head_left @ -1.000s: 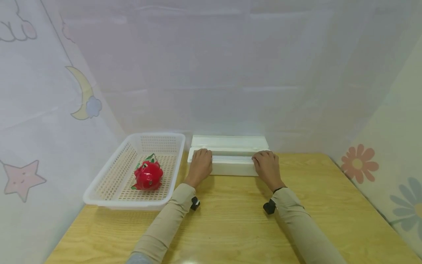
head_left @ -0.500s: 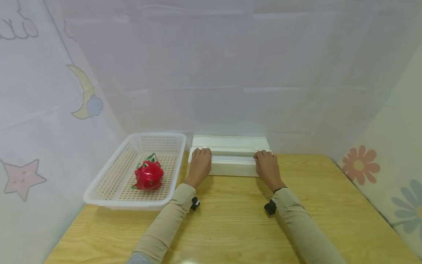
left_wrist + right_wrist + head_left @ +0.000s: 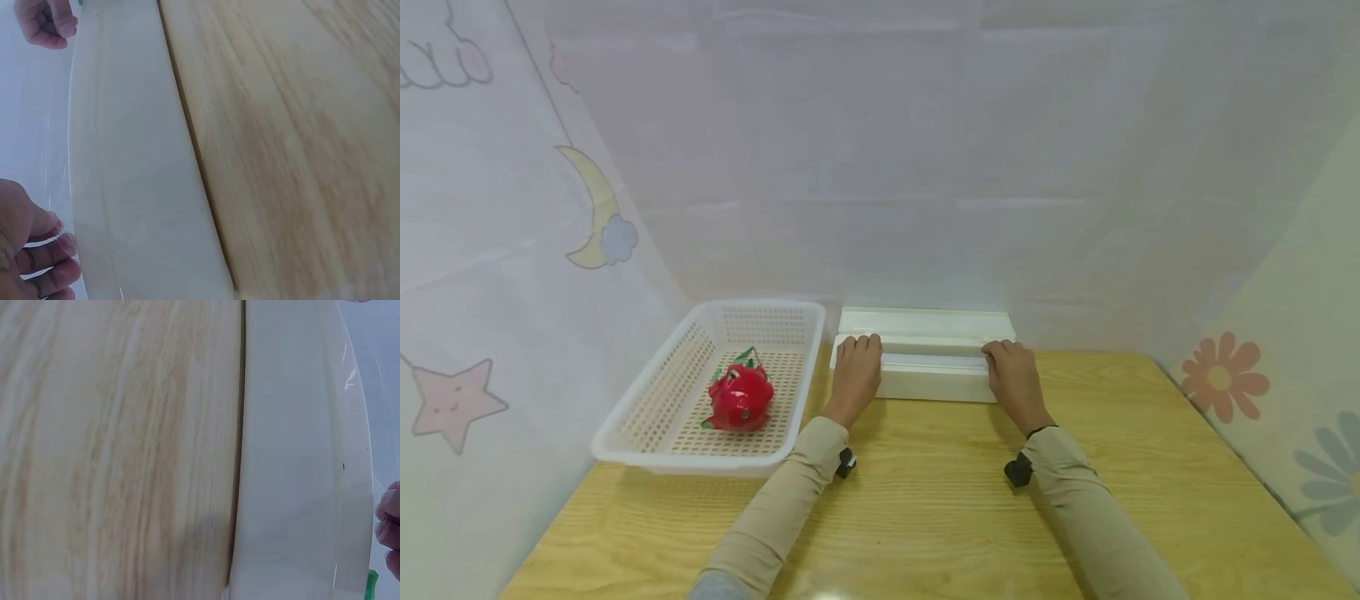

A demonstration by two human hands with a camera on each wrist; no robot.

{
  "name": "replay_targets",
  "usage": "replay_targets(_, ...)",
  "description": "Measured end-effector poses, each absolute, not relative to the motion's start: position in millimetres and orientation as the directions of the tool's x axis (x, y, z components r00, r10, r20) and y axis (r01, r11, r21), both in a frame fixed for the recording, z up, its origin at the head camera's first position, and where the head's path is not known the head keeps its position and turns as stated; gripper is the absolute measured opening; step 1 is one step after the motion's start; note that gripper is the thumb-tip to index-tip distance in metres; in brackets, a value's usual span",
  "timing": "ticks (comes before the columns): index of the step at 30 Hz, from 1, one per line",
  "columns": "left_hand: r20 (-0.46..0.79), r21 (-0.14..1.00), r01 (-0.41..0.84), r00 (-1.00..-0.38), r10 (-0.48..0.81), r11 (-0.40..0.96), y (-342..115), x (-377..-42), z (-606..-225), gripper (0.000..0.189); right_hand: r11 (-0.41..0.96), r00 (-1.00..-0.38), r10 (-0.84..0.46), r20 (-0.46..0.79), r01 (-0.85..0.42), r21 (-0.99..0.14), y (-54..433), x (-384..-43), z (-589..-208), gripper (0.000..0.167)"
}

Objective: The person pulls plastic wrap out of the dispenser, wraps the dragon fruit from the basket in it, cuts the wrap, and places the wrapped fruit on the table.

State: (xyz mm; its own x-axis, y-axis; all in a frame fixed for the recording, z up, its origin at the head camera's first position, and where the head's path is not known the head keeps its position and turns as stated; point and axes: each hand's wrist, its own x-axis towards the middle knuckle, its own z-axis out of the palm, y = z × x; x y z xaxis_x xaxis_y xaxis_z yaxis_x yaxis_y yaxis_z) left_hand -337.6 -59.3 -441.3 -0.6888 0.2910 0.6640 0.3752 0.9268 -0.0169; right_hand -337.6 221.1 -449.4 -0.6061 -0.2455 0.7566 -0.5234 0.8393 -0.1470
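A long white plastic-wrap dispenser lies at the back of the table, its lid raised against the wall. My left hand is over its left end; in the left wrist view the thumb and finger pinch clear plastic wrap, which shows faint creases. At the right end is my right hand, fingertips curled together at the wrap's other side. Only its fingers show in the right wrist view, beside the dispenser's edge. A small green piece sits near them.
To the left stands a white slotted basket holding a shiny red dragon-fruit-like object with green tips. The wooden table stretches in front, and patterned cloth walls close off the back and sides.
My right hand has shifted slightly to the right along the dispenser. The left hand stays almost where it was, and the head view has turned a little.
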Motion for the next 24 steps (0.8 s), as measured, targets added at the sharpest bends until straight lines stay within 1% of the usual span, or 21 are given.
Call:
replay_targets(5,0.687,-0.022,0.335,-0.680,0.258,0.942,-58,-335,-440,0.014,0.827,-0.583,-0.237,0.777,-0.541,-0.154,221,-336,-447,0.007)
replay_targets(12,0.731,-0.099,0.253,-0.638,0.243,0.962,-56,-336,-437,0.017,0.818,-0.555,-0.231,0.799,-0.555,-0.149,221,-331,-441,0.006)
replay_targets(20,0.743,-0.097,0.264,-0.622,0.246,0.960,-56,-331,-432,0.016,0.829,-0.563,-0.213,0.799,-0.537,-0.157,221,-327,-436,0.005)
replay_targets(24,0.752,-0.089,0.270,-0.612,0.243,0.959,-55,-330,-430,0.017,0.830,-0.556,-0.211,0.804,-0.536,-0.153,221,-326,-434,0.005)
